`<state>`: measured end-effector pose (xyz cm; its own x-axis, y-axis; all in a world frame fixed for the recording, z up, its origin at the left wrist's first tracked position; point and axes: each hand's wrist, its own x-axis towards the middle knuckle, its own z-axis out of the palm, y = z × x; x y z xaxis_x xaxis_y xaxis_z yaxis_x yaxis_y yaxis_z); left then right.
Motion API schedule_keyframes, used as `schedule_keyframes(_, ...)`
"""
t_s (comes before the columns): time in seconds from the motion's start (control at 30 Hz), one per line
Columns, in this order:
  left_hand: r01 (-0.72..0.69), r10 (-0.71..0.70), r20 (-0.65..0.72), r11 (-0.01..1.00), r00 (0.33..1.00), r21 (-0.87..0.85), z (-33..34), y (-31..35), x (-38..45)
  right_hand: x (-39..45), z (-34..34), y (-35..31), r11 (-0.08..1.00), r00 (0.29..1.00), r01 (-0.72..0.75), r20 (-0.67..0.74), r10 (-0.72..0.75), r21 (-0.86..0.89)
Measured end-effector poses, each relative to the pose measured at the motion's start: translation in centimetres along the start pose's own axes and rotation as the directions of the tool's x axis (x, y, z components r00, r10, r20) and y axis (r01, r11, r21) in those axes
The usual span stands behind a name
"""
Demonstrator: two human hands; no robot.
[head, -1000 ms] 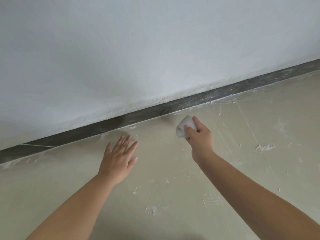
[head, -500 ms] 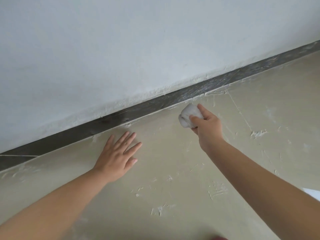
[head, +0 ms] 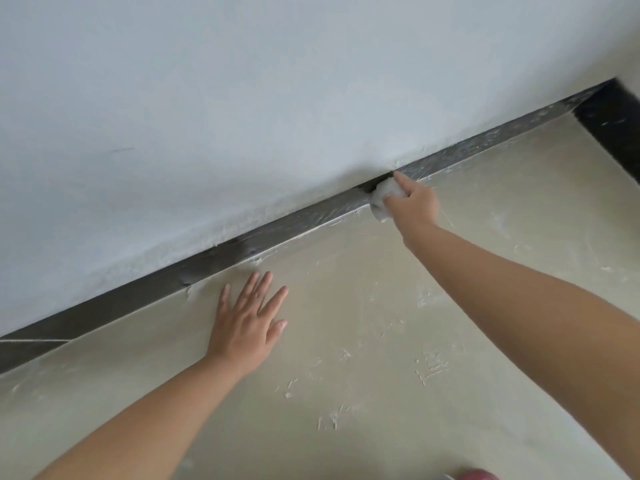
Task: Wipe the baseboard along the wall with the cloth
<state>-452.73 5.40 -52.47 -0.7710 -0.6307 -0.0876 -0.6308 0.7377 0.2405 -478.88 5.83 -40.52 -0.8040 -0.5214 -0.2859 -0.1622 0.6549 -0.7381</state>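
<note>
A dark grey baseboard (head: 242, 247) runs diagonally along the foot of the white wall (head: 242, 98), rising from lower left to upper right. My right hand (head: 414, 202) holds a crumpled white cloth (head: 384, 195) and presses it against the baseboard, with the index finger stretched along the top of the cloth. My left hand (head: 247, 323) lies flat on the beige floor (head: 346, 341), fingers spread, just below the baseboard and well left of the cloth.
White plaster smears and scratches mark the floor and the baseboard's right stretch (head: 485, 147). A black baseboard (head: 613, 133) on a second wall meets it at the corner at far right. A pink object (head: 478, 474) shows at the bottom edge.
My right hand has carried the cloth up from the floor onto the baseboard and farther right. The view has shifted, bringing the room's corner into sight. My left hand stays flat on the floor.
</note>
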Motion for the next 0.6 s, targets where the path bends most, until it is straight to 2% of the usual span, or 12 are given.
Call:
schedule_keyframes(0.13, 0.039, -0.037, -0.044, 0.999, 0.998, 0.029, 0.3, -0.8, -0.4, 0.1, 1.8, 2.0, 0.978, 0.988, -0.130, -0.063, 0.142, 0.162)
schedule_keyframes(0.23, 0.119, -0.117, -0.067, 0.993, 0.991, 0.019, 0.6, -0.7, -0.7, 1.7, 1.9, 2.9, 0.950, 0.971, -0.203, -0.074, 0.226, 0.239)
schedule_keyframes(0.3, 0.165, -0.163, -0.076, 0.986, 0.984, 0.022, 0.5, -0.4, -0.6, 3.0, 1.5, 3.1, 0.921, 0.959, -0.221, -0.103, 0.266, 0.320)
schedule_keyframes(0.43, 0.154, -0.152, -0.065, 0.987, 0.986, 0.033, 0.7, -0.2, -0.5, 5.9, 0.6, 3.3, 0.880, 0.955, -0.207, -0.109, 0.277, 0.427)
schedule_keyframes(0.6, 0.158, -0.157, -0.059, 0.987, 0.986, 0.023, 0.8, -0.1, -0.6, 9.0, 1.8, 3.3, 0.760, 0.932, -0.257, -0.053, 0.357, 0.597)
